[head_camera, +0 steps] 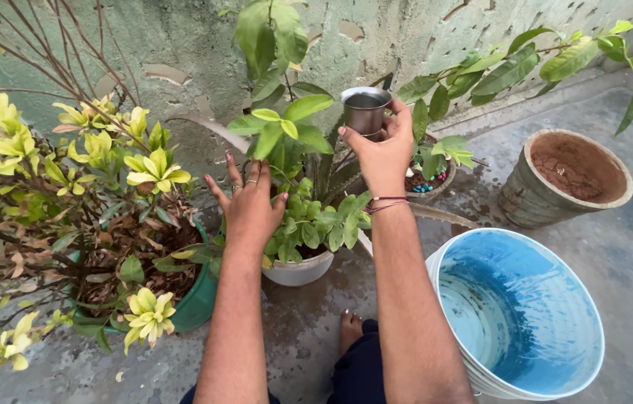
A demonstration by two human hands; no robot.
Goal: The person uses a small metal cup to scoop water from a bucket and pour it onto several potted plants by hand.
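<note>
My right hand (pixel 385 152) grips a small steel cup (pixel 366 109) and holds it upright above the green plant (pixel 294 142) in a white pot (pixel 300 271). My left hand (pixel 250 206) is spread with fingers apart among that plant's leaves, on its left side, holding nothing. A thread band circles my right wrist, and there are rings on my left fingers.
A blue bucket (pixel 555 374) with water stands at the lower right. A brown clay pot (pixel 533 202) of soil sits beyond it. A green pot (pixel 197 303) with a yellow-leaved shrub (pixel 92 157) is at left. A weathered wall (pixel 182 45) rises behind; my foot (pixel 348 329) rests on wet concrete.
</note>
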